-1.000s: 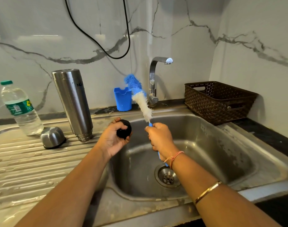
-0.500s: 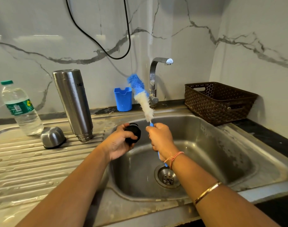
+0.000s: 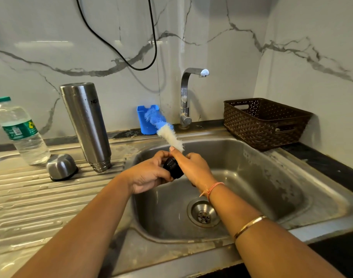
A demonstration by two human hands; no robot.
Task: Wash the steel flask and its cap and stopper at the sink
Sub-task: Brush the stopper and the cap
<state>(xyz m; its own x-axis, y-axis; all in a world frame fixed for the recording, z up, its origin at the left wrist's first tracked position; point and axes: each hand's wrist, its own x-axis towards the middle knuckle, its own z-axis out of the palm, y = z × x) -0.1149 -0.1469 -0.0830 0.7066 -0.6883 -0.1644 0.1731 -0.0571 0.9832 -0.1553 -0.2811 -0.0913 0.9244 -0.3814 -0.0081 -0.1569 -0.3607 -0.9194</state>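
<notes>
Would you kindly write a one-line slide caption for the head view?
Over the sink, left hand holds the black stopper; right hand grips the bottle brush.

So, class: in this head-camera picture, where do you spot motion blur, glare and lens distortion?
Head view: the bottle brush tip is smeared by motion; the steel flask carries bright streaks of glare and leans from wide-angle distortion; the basket throws a soft shadow on the wall; both arms look stretched toward the frame's bottom edge.
</notes>
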